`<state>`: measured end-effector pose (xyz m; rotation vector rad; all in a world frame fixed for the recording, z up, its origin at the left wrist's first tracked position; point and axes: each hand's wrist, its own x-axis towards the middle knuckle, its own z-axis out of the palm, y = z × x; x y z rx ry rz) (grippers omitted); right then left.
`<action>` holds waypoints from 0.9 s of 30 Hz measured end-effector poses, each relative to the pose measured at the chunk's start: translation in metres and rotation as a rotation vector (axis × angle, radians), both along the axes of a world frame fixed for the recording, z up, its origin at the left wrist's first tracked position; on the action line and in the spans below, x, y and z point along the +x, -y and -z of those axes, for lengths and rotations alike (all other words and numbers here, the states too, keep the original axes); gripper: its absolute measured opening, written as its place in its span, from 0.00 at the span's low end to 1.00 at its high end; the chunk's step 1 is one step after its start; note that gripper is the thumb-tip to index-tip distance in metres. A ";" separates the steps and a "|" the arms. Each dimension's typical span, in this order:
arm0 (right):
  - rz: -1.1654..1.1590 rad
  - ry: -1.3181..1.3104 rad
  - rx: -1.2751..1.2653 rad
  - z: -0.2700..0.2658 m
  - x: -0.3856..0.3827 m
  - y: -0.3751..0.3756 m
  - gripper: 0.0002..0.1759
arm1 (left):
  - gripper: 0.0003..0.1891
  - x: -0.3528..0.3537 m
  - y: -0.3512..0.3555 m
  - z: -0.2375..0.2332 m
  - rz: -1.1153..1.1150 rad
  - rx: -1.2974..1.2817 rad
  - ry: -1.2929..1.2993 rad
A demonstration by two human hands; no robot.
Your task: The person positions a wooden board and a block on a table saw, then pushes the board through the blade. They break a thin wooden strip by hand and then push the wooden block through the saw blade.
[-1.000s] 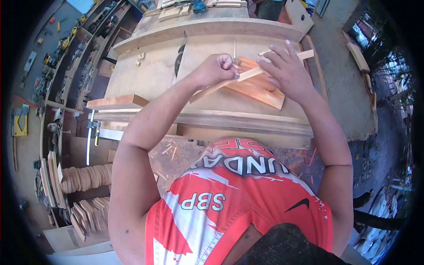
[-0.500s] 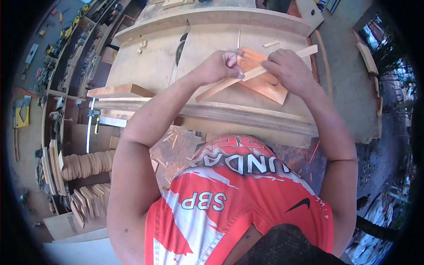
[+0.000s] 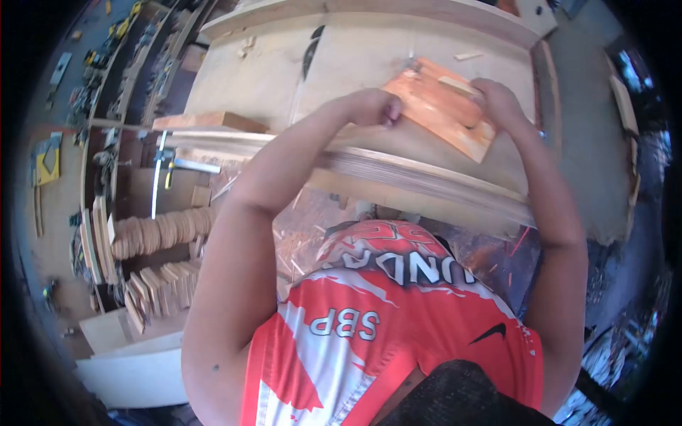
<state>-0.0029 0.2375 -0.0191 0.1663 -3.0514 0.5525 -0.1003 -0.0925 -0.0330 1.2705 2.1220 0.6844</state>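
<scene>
An orange-brown wooden board (image 3: 433, 106) lies at a slant on the pale worktable (image 3: 348, 60). My right hand (image 3: 499, 105) is closed at the board's right side, round the end of a light wood strip (image 3: 458, 85) that shows above the board. Part of the strip is hidden by the fingers. Beside the board's left edge is my left hand (image 3: 376, 108), its fingers curled, with no strip visible in them. Both hands are slightly blurred.
A thick wood block (image 3: 220, 121) rests at the table's front left. A dark blade slot (image 3: 311, 53), small offcuts (image 3: 246, 47) and a thin offcut (image 3: 468, 56) are farther back. Stacked wood pieces (image 3: 160, 287) stand at lower left.
The strip has left my left hand and no longer spans both hands; it now shows over the board by my right hand. My hands are farther apart. The view has shifted.
</scene>
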 end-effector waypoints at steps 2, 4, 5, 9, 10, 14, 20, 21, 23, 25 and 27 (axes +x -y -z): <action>0.033 0.108 0.000 0.005 -0.017 0.005 0.19 | 0.07 0.004 0.004 0.019 0.067 -0.013 0.058; 0.096 0.102 0.047 0.006 -0.030 0.013 0.19 | 0.07 0.019 0.007 0.022 0.089 -0.119 0.076; 0.080 0.107 0.034 0.013 -0.040 0.017 0.19 | 0.07 0.025 0.015 0.016 0.074 -0.132 0.083; 0.074 -0.240 0.142 0.044 -0.078 0.040 0.20 | 0.12 0.072 0.051 -0.012 -0.294 0.113 0.027; -0.090 -0.328 0.027 0.043 -0.081 0.064 0.19 | 0.12 0.086 0.066 -0.028 -0.334 0.213 -0.111; -0.416 0.078 -0.462 0.039 -0.045 0.199 0.11 | 0.08 0.129 0.160 -0.054 -0.581 0.322 -0.052; -0.539 0.359 -0.455 0.024 -0.086 0.379 0.09 | 0.04 0.130 0.267 -0.072 -0.981 0.313 -0.491; -0.486 0.379 -0.369 0.019 -0.097 0.401 0.09 | 0.04 0.125 0.278 -0.072 -1.095 0.404 -0.451; -0.427 0.370 -0.265 0.018 -0.124 0.429 0.10 | 0.03 0.106 0.296 -0.070 -1.091 0.449 -0.499; -0.460 0.667 -0.050 0.028 -0.145 0.451 0.11 | 0.03 0.088 0.313 -0.071 -1.013 0.484 -0.550; -0.493 0.657 0.034 0.034 -0.151 0.459 0.11 | 0.03 0.067 0.331 -0.071 -0.972 0.495 -0.568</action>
